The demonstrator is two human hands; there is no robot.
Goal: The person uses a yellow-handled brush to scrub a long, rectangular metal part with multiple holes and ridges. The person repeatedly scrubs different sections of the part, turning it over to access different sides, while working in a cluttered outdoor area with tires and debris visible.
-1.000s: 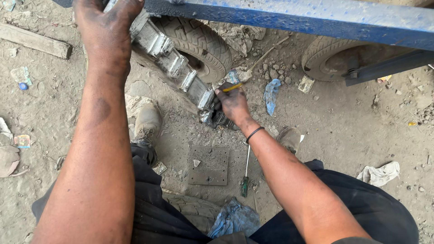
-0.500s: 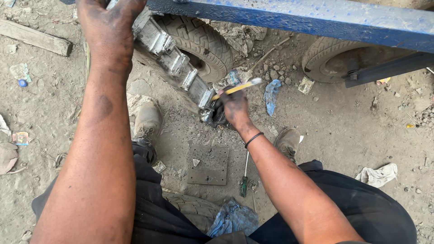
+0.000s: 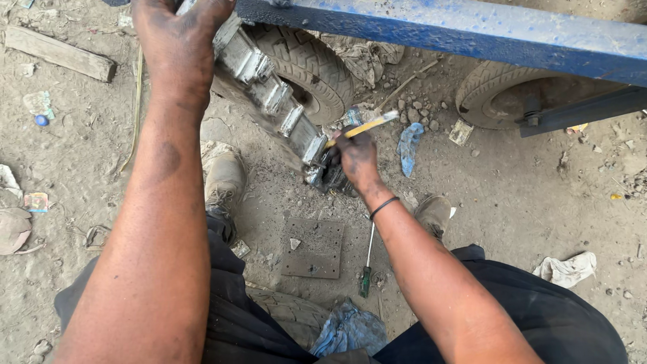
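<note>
My left hand (image 3: 180,42) grips the upper end of a long grey metal part (image 3: 269,91) with several ribbed sections, which slants down to the right. My right hand (image 3: 356,156) is at the part's lower, blackened end and holds a thin yellow-handled tool (image 3: 367,125), probably a brush, whose handle points up and right. Both hands are smeared with dark grease. The tool's working end is hidden behind the hand.
A blue metal frame (image 3: 445,30) crosses the top, with two tyres (image 3: 317,64) (image 3: 502,91) under it. On the dirt lie a green-handled screwdriver (image 3: 367,263), a square metal plate (image 3: 313,246), a blue rag (image 3: 409,145), a wooden plank (image 3: 57,52) and a white rag (image 3: 566,268).
My right hand has tilted the yellow-handled tool, so more of its handle shows, pointing up and right. My left hand and the metal part have stayed put.
</note>
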